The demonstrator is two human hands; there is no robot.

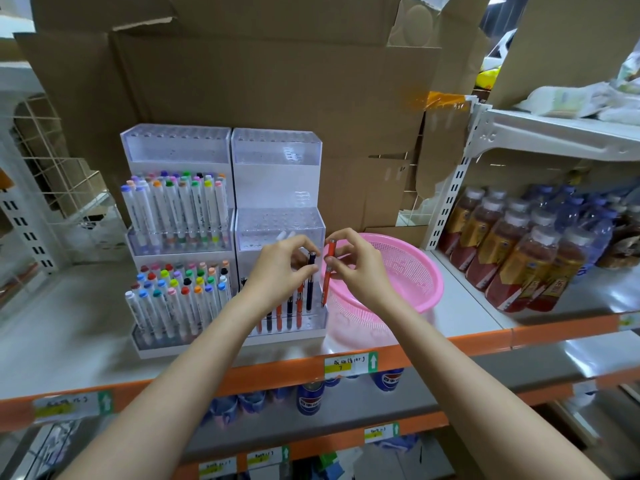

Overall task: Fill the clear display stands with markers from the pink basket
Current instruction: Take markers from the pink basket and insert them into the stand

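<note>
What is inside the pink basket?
No markers show inside the pink basket; only its holed bottom is visible. The right hand, holding an orange marker, and its arm cover the near left part, so something could hide there.

The clear display stands [277,188] are glossy see-through plastic with matt white backs. The markers [180,202] have smooth white plastic barrels; the orange pen [326,289] and dark pen [310,292] look glossy. The pink basket [437,289], near the front edge of the shelf [69,323], is shiny perforated plastic. The shelf is smooth painted metal — faintly reflective. Along its back edge the cardboard boxes [259,81] are matt brown, rough at the torn flaps.
</note>
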